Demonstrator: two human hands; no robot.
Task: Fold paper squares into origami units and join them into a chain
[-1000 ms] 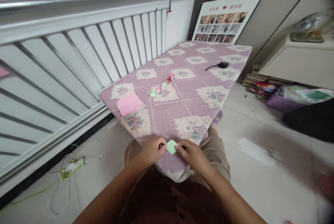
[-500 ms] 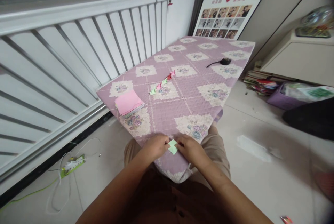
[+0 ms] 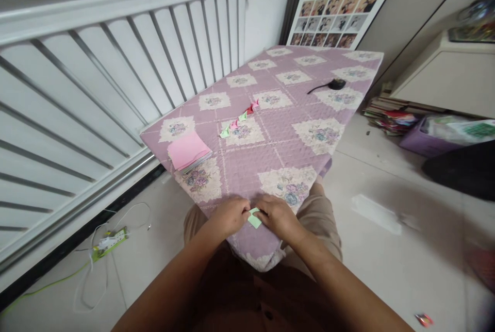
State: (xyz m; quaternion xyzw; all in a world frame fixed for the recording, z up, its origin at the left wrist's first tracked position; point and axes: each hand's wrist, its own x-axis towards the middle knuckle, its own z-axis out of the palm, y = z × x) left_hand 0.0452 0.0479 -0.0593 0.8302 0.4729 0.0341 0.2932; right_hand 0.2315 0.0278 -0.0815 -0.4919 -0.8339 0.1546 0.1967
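Note:
A small light green paper (image 3: 254, 218) lies at the near corner of the cloth-covered table (image 3: 251, 172). My left hand (image 3: 234, 214) pinches its left edge. On the other side my right hand (image 3: 275, 213) grips the paper, its fingers over the upper right part. A row of small folded pink, red and green papers (image 3: 242, 116) runs diagonally across the middle of the table. To the left sits a stack of paper sheets with pink on top (image 3: 188, 150).
A black round object with a short strap (image 3: 336, 84) rests on the table's far right part. A white radiator (image 3: 116, 84) borders the left side. A power strip (image 3: 110, 243) is on the floor, lower left.
My right hand has shifted slightly left and over the green paper, covering more of its upper right part. The view has moved a little.

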